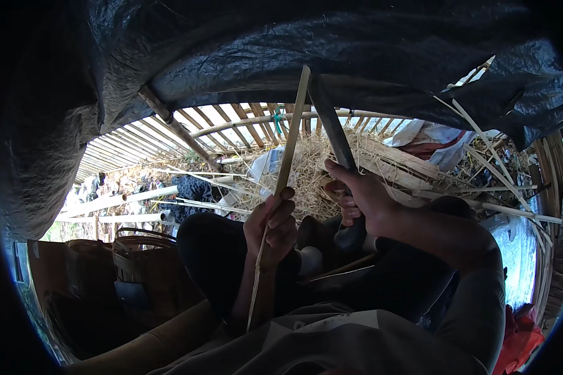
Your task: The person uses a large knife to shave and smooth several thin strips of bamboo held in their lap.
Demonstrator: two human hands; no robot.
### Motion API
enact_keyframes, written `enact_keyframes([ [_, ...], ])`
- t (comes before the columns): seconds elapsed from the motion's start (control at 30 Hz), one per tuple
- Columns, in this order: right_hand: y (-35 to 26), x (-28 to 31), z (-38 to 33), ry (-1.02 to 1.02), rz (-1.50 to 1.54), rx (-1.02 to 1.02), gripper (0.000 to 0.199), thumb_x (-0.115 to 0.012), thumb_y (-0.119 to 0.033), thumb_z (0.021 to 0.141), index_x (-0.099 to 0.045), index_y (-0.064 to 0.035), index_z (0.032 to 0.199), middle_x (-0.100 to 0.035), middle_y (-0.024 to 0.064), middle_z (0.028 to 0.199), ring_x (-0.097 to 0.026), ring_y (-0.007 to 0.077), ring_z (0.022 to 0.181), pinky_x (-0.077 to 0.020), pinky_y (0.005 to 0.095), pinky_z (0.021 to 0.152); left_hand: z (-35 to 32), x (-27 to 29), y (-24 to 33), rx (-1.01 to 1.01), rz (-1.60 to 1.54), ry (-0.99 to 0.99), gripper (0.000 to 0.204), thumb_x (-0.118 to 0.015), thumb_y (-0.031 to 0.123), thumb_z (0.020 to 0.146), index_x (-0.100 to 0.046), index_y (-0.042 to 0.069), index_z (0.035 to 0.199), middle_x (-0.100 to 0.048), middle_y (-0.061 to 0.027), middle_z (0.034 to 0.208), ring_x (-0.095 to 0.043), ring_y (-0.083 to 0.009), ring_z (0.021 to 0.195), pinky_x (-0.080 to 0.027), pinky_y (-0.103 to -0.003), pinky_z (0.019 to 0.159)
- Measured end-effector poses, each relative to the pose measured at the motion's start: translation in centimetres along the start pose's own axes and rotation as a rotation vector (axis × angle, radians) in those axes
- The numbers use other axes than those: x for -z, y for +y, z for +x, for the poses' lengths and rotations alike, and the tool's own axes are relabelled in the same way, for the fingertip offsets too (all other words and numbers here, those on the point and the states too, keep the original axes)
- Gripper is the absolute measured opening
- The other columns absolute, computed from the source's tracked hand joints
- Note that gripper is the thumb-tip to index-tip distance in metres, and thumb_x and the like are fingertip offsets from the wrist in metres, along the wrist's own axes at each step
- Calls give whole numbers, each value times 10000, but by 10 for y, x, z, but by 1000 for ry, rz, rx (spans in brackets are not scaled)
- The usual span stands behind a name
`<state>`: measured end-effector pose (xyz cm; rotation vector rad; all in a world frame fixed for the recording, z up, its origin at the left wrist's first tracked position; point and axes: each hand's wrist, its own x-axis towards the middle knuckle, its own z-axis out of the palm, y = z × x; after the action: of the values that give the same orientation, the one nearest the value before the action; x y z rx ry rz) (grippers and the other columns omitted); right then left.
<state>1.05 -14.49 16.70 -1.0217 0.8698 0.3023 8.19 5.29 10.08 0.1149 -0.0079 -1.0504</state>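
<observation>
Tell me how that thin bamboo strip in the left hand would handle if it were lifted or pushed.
The bamboo strip looks long, flat and very thin, so it probably flexes readily yet springs back. It likely weighs little: the left hand keeps it upright with the fingers alone. Being flat, it should not roll. Its narrow edges may be sharp or splintery, though that is too small to tell.

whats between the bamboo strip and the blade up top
Nothing: in the head view the blade meets the bamboo strip at its top end; lower down, only background straw shows between.

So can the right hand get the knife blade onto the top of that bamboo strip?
Probably yes. The right hand holds the blade beside the bamboo strip, its tip near the strip's top, nothing between.
</observation>
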Motion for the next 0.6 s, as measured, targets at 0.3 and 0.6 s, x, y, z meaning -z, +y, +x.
enact_keyframes([
  [0.3, -17, -14, 12, 2, 35, 259, 374, -747, -361, 874, -552, -60, 766, -415, -21, 524, -374, 88, 385, -346, 283, 403, 1, 6, -19, 18, 513, -39, 394, -383, 385, 1060, -429, 40, 1245, -434, -1, 646, -390, -88, 391, -316, -213, 337],
  [0.6, -36, -5, 33, 40, -3, 288, 246, -767, -226, 843, -578, -91, 763, -356, -55, 512, -311, 90, 410, -293, 307, 448, 3, 2, -29, 157, 483, 63, 639, -388, 585, 1003, -444, -15, 1214, -471, -15, 676, -470, -99, 428, -367, -208, 344],
])
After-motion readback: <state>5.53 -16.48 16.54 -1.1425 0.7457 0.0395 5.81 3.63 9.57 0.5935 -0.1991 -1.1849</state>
